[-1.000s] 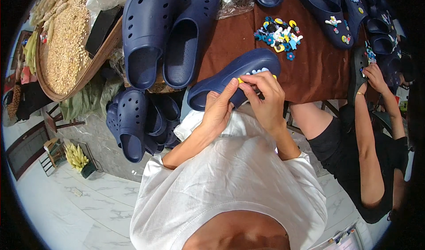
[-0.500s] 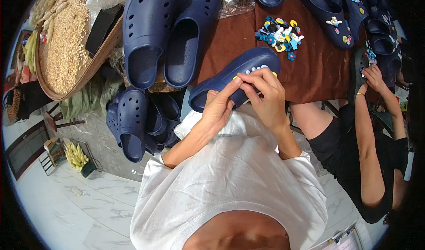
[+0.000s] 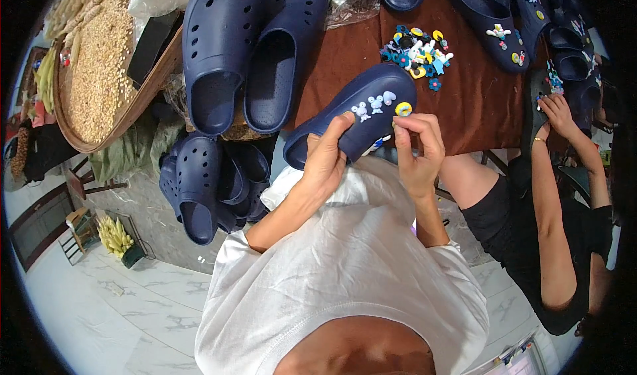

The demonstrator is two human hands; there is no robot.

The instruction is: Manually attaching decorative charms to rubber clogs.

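My left hand [image 3: 326,156] grips a navy clog [image 3: 338,116] near its opening, the thumb lying on its upper and the fingers hidden beneath. Lilac bear-like charms [image 3: 369,106], a pale heart charm [image 3: 389,97] and a round yellow charm [image 3: 403,109] sit on the upper. Another charm, white and blue [image 3: 376,145], shows on the clog's near side. Beside the yellow charm, my right hand [image 3: 421,150] has its thumb and forefinger tips brought together; anything between them is too small to make out.
A pile of colourful charms [image 3: 418,51] lies on the brown cloth [image 3: 468,109]. Plain navy clogs [image 3: 222,43] stand at the left, with more stacked below. At the right, a co-worker's hands [image 3: 556,113] handle a dark clog near decorated ones. A basket of kernels [image 3: 99,76] stands far left.
My right hand has moved right and toward me, away from the middle of the upper, uncovering the lilac charms and the yellow one. My left hand still holds the clog.
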